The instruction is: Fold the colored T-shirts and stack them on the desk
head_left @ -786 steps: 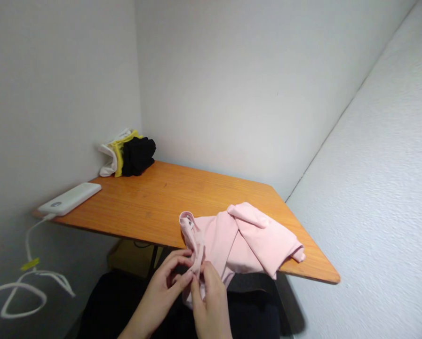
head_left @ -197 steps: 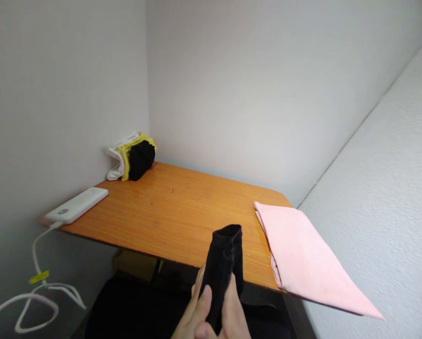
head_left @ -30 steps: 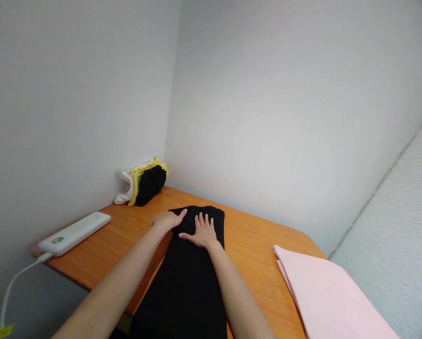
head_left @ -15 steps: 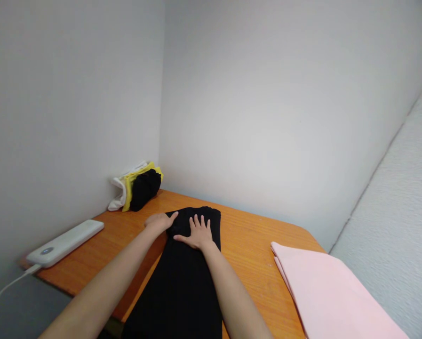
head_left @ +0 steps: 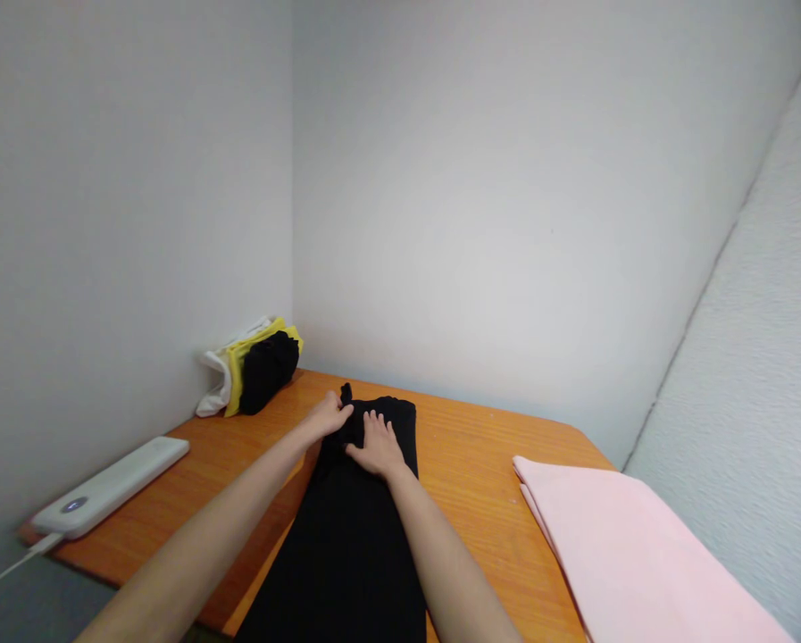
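A long black garment (head_left: 353, 554) lies stretched across the orange table (head_left: 471, 464), from the near edge toward the back wall. At its far left corner, my left hand (head_left: 329, 416) pinches the cloth, and a small peak of it stands up between the fingers. My right hand (head_left: 375, 446) lies flat on the garment just beside it, fingers stretched out and pressing down. Both forearms reach forward over the cloth.
A folded pink garment (head_left: 631, 554) rests at the table's right edge, against the textured wall. A bundle of white, yellow and black clothes (head_left: 253, 375) sits in the far left corner. A white power bank (head_left: 109, 487) with a cable lies at the left edge.
My left hand has gone from lying flat beside the garment to pinching up its far left corner. My right hand has stayed flat on the cloth, shifted slightly.
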`<state>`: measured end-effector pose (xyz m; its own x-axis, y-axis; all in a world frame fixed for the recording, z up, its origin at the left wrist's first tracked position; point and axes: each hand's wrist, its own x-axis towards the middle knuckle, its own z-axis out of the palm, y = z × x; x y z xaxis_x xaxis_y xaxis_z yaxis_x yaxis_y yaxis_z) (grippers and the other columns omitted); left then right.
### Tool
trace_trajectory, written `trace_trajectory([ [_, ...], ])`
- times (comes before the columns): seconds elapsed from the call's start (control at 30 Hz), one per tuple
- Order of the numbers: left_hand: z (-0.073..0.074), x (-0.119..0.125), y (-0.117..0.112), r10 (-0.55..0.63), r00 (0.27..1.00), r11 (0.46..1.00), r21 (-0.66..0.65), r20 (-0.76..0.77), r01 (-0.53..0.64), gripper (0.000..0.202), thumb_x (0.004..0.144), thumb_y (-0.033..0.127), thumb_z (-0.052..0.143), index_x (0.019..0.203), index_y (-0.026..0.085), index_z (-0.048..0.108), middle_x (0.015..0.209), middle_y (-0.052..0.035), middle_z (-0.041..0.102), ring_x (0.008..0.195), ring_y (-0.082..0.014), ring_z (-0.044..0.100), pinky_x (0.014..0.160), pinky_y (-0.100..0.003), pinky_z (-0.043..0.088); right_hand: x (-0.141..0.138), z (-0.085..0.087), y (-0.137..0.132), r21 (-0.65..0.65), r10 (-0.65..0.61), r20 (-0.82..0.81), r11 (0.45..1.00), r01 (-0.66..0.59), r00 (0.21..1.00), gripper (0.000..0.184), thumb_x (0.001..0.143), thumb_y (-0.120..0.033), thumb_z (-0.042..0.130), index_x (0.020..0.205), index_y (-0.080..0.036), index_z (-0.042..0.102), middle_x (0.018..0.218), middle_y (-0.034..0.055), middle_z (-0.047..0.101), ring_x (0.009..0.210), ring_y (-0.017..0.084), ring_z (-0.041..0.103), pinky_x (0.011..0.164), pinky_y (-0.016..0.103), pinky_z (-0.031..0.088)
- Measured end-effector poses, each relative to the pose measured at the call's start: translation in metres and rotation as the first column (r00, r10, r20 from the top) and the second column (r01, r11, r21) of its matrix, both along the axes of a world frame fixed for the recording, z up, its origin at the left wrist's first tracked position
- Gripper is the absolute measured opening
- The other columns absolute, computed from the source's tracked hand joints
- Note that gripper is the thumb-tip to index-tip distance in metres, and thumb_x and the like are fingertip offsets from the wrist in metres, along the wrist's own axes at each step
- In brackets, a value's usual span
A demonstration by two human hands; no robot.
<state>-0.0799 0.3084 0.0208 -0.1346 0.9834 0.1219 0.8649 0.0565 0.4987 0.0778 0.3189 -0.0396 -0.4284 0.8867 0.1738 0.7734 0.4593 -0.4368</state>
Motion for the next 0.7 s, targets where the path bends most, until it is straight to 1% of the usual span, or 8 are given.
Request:
trace_trajectory([
  [0.07,-0.004,0.012,-0.011,-0.117,0.991,0.993,-0.007,-0.06,0.116,0.044,0.086,0.037,0.064,0.121,0.013,0.053,0.106,-0.008,0.064,0.089,-0.0189,0.064,0.08,-0.036,0.053,0.005,0.002,0.005,-0.015,-0.069,-0.148,0.998,0.068,0.987,0.069,0.093,-0.039,0.032,0.153,-0.007,0.016,0.158,0.0105,0.019,0.146,0.019,0.016,0.118,0.034,0.015],
  [0.13,-0.01,0.022,-0.027,-0.228,0.963,0.973,0.003,-0.142,0.231,0.053,0.075,0.023,0.071,0.123,0.011,0.051,0.108,-0.0105,0.064,0.095,-0.0219,0.062,0.083,-0.033,0.051,0.01,0.004,0.009,-0.018,-0.136,-0.228,0.991,0.136,0.964,0.062,0.095,-0.028,0.018,0.153,-0.007,0.013,0.158,0.0091,0.02,0.145,0.013,0.019,0.116,0.029,0.022],
  [0.2,-0.018,0.027,-0.043,-0.302,0.924,0.948,0.027,-0.233,0.317,0.05,0.07,0.01,0.065,0.119,0.01,0.053,0.112,-0.014,0.063,0.106,-0.0264,0.059,0.09,-0.034,0.047,0.013,0.005,0.012,-0.007,-0.17,-0.247,0.985,0.174,0.954,0.061,0.096,-0.027,0.014,0.154,-0.007,0.009,0.159,0.0095,0.018,0.145,0.012,0.018,0.116,0.028,0.022],
  [0.27,-0.025,0.027,-0.056,-0.358,0.88,0.919,0.048,-0.312,0.391,0.039,0.074,0.004,0.053,0.113,0.01,0.058,0.114,-0.0164,0.064,0.112,-0.0287,0.055,0.097,-0.039,0.043,0.013,0.004,0.012,0.028,-0.151,-0.25,0.986,0.163,0.956,0.061,0.097,-0.03,0.02,0.154,-0.011,0.013,0.159,0.0072,0.017,0.146,0.014,0.015,0.116,0.03,0.02],
  [0.37,-0.033,0.018,-0.068,-0.436,0.816,0.869,0.058,-0.381,0.491,0.041,0.081,0.003,0.04,0.116,0.013,0.06,0.122,-0.0168,0.064,0.118,-0.0269,0.055,0.104,-0.041,0.04,0.009,0.002,0.008,0.089,-0.046,-0.152,0.994,0.06,0.987,0.054,0.097,-0.037,0.032,0.15,-0.025,0.032,0.159,-0.0003,0.02,0.147,0.019,0.012,0.118,0.039,0.015],
  [0.47,-0.04,0.005,-0.073,-0.487,0.77,0.833,0.045,-0.413,0.551,0.053,0.083,0.005,0.038,0.133,0.017,0.051,0.142,-0.012,0.052,0.132,-0.0218,0.046,0.111,-0.039,0.034,0.004,-0.001,0.002,0.106,0.022,0.017,0.994,-0.023,1.0,0.047,0.097,-0.037,0.033,0.141,-0.027,0.048,0.155,0.0005,0.031,0.146,0.023,0.017,0.118,0.046,0.011],
  [0.57,-0.046,0.0,-0.075,-0.495,0.753,0.831,0.016,-0.434,0.556,0.064,0.08,0.0,0.035,0.142,0.016,0.041,0.151,-0.0114,0.039,0.14,-0.0193,0.037,0.114,-0.039,0.031,0.001,-0.002,-0.004,0.125,0.006,0.115,0.992,-0.021,0.993,0.05,0.097,-0.035,0.033,0.144,-0.023,0.045,0.155,0.0045,0.031,0.144,0.025,0.021,0.117,0.047,0.014],
  [0.7,-0.042,0.007,-0.073,-0.506,0.743,0.836,-0.037,-0.438,0.548,0.067,0.076,-0.005,0.036,0.142,0.007,0.041,0.151,-0.0189,0.036,0.141,-0.0226,0.034,0.115,-0.039,0.029,0.001,0.008,-0.011,0.127,-0.014,0.163,0.992,-0.007,0.987,0.05,0.097,-0.032,0.031,0.146,-0.023,0.041,0.155,0.0051,0.029,0.144,0.025,0.022,0.116,0.048,0.016],
])
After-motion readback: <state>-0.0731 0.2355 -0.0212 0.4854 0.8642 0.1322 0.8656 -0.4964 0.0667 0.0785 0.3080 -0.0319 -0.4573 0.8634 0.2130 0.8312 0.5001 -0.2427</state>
